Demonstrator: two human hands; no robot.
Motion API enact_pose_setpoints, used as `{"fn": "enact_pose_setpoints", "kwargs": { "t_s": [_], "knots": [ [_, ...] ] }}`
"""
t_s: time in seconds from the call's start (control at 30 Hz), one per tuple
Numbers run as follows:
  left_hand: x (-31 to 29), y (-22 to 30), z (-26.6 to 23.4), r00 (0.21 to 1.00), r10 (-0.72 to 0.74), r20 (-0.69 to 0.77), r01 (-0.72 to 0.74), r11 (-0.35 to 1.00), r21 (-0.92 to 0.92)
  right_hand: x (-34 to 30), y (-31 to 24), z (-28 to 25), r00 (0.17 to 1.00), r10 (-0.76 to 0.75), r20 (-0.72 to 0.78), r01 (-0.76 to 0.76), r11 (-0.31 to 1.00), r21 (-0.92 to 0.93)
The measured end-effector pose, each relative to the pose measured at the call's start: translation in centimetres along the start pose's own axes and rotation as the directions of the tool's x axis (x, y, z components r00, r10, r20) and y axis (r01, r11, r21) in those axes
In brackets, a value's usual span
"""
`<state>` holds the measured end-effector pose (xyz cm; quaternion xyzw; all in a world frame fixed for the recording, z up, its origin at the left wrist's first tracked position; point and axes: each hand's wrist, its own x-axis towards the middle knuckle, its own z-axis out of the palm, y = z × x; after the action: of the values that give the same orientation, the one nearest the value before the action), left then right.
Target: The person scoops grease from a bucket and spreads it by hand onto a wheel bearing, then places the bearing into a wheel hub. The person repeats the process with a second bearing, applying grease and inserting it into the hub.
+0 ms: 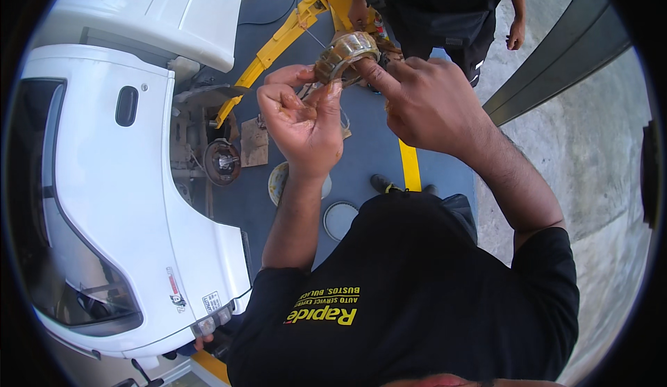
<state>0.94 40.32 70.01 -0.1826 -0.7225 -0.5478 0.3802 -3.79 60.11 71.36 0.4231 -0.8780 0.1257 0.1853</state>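
A roller bearing (346, 48) coated in amber grease is held up in front of me, its ring tilted so that the rollers face outward. My left hand (306, 124) pinches it from the left and below, fingers curled and smeared with grease. From the other side my right hand (436, 106) closes on the ring, one finger pressed along its inner edge. The tips of the right hand's other fingers are hidden behind the hand and the bearing.
A white vehicle (125, 151) stands at left, its wheel hub (222, 162) exposed. A yellow lift arm (274, 50) reaches toward it. Cardboard (254, 142) and a round pan (339, 220) lie on the blue floor. Another person (445, 12) stands ahead; a grey post (556, 46) rises at right.
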Motion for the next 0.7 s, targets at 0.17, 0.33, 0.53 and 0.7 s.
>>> {"fn": "enact_pose_setpoints", "kwargs": {
  "t_s": [0.17, 0.33, 0.53, 0.7],
  "knots": [
    [-0.5, 0.0, 1.3, 0.996, -0.077, -0.055, 0.072, 0.993, -0.096, -1.1, -1.9, -0.1, 0.951, 0.036, 0.308, -0.236, 0.729, 0.643],
    [-1.0, -0.9, 1.9, 0.979, -0.186, -0.083, 0.174, 0.976, -0.134, -2.0, -3.4, 3.5, 0.993, 0.058, 0.103, -0.099, -0.071, 0.993],
    [-0.9, -0.7, 2.2, 0.988, -0.123, -0.09, 0.108, 0.982, -0.155, -2.3, -2.8, 2.0, 0.971, 0.199, 0.129, -0.159, 0.138, 0.978],
    [-0.7, -0.1, 2.3, 0.999, 0.026, -0.043, -0.025, 0.999, 0.033, -1.5, -3.3, 0.2, 0.964, 0.248, 0.099, -0.262, 0.815, 0.516]
  ]
}}
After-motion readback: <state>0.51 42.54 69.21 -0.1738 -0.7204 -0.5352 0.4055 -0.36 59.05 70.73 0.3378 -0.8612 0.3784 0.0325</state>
